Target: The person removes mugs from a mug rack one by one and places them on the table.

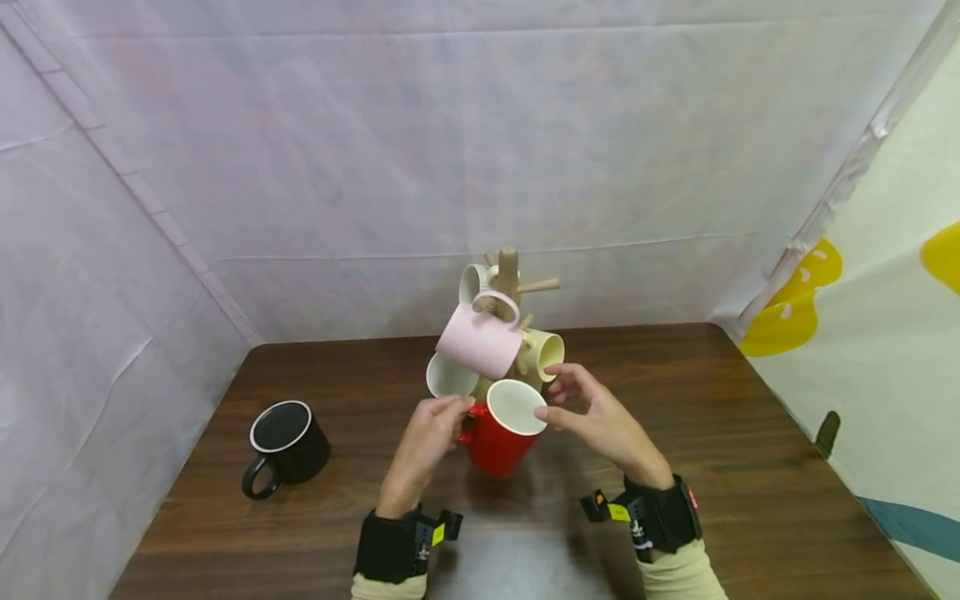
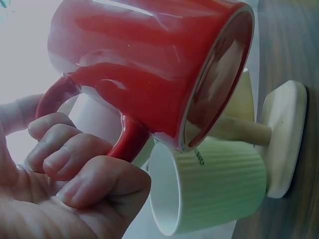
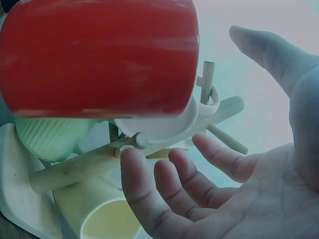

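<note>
Handle of the red mug pinched in my left hand at six o'clock from the rack, right hand spread near the mug's three o'clock, I'd best steady it clear of the pink mug at eleven.

Head view: diffuse light fell fairly evenly across the pale, creased fabric backdrop, while the dark brown wood-grain tabletop bore a pale glare patch at the lower edge and soft-edged shadows. Wrist views: hazy and cool-toned, with washed-out backgrounds; white highlights streaked the glossy red cylindrical ceramic mug, and fine detail appeared soft.
</note>
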A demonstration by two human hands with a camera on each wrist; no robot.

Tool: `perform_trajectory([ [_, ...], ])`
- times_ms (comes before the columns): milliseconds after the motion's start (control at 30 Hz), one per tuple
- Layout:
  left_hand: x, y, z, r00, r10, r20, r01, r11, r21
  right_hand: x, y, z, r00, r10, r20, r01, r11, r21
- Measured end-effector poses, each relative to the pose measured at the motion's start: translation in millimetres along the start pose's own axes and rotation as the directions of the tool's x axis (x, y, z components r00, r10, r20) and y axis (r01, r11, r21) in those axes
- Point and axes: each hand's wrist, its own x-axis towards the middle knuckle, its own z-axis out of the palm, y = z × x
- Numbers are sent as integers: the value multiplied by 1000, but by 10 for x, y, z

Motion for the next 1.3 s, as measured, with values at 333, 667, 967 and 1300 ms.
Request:
perform_trajectory([
  [333,-32,0,-183,999,-33,-42,33,999,9,-1,8,0,1000,-17,-2,17,999,-50],
  [667,-68,7,-290,998,-33,-51,34,999,14,1,22,-5,1000,-30,1,30,998,-62],
  [967,-95,32,-396,996,-51,-71,54,998,35,5,21,1,1000,-24,-5,24,998,-59],
  [1300,-141,15,-582,995,-56,-81,56,998,7,9,31,-1,1000,-9,5,9,999,-42],
])
